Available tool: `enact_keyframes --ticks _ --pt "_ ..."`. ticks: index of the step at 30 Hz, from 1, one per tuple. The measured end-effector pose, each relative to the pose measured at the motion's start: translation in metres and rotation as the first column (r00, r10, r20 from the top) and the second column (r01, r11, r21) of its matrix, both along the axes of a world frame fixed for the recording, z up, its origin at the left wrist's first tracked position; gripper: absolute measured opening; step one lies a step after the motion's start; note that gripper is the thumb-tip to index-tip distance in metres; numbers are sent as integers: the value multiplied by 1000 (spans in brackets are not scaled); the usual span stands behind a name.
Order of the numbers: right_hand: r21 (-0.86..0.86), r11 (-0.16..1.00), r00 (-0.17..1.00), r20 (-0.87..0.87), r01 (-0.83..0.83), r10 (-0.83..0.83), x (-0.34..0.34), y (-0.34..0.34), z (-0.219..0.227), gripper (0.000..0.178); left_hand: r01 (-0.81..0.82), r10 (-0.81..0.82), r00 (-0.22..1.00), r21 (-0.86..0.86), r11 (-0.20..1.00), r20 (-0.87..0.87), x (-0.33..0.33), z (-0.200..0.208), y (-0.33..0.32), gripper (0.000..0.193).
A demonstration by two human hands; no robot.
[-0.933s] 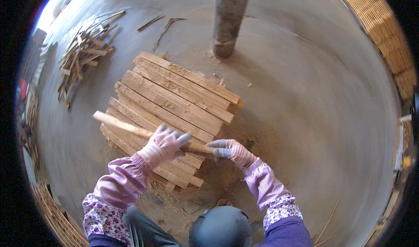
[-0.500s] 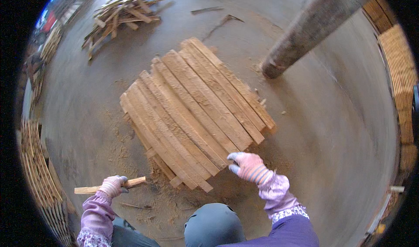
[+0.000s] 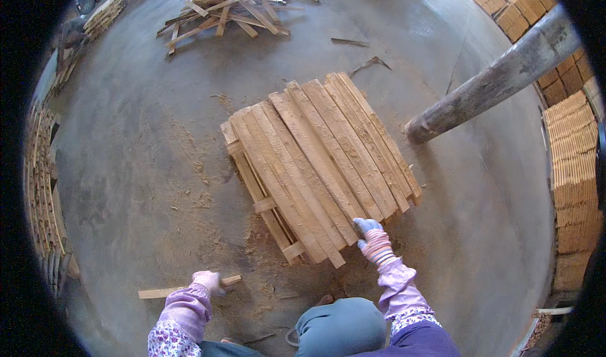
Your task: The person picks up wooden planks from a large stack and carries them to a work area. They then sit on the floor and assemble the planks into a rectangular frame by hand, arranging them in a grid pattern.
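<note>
A short wooden strip (image 3: pixel 158 292) is gripped in my gloved left hand (image 3: pixel 208 282), held low over the floor left of the stack. In front of me lies a stack of sawdust-covered wooden boards (image 3: pixel 315 161), its top layer side by side on crosswise pieces. My right hand (image 3: pixel 371 236), in a striped glove with grey fingertips, is at the near ends of the boards. Its thumb and fingers are apart around a board's end, with nothing lifted in them. Whether the fingertips touch the wood is hard to see.
A thick round post (image 3: pixel 492 79) stands right of the stack. Farther off lies a loose heap of scrap wood (image 3: pixel 233 13). Stacked lumber (image 3: pixel 574 180) lines the right side, more wood (image 3: pixel 44 187) the left. Sawdust and a thin bent piece (image 3: pixel 372 64) lie on the floor.
My view has turned, so the stack and post sit farther right in the picture. The left hand keeps its hold on the strip; the right stays at the near board ends.
</note>
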State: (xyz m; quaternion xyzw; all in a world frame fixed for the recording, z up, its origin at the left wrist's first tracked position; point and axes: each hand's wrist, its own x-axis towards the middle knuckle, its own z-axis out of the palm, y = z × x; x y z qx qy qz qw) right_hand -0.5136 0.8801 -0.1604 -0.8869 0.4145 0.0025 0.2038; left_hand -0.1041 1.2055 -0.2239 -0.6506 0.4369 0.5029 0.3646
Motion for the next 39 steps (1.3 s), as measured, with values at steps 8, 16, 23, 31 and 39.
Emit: enact_keyframes --ticks 8,16,23,31,39 --pt "805 560 790 210 194 -576 1 20 31 56 -505 259 849 -562 655 -461 -13 52 -86 59" --pt "928 354 545 236 120 -805 3 37 33 62 -774 280 579 -409 483 -766 -56 42 -76 53" --pt "886 290 570 36 362 -821 35 57 48 37 -747 181 589 -446 492 -788 -76 56 -78 58" --pt "551 821 961 113 151 -253 109 124 81 73 -998 217 29 -42 -56 -976 -159 59 -117 74" --pt "987 47 805 151 -152 -574 105 101 47 45 -966 387 -254 215 -142 -886 -131 35 -114 57"
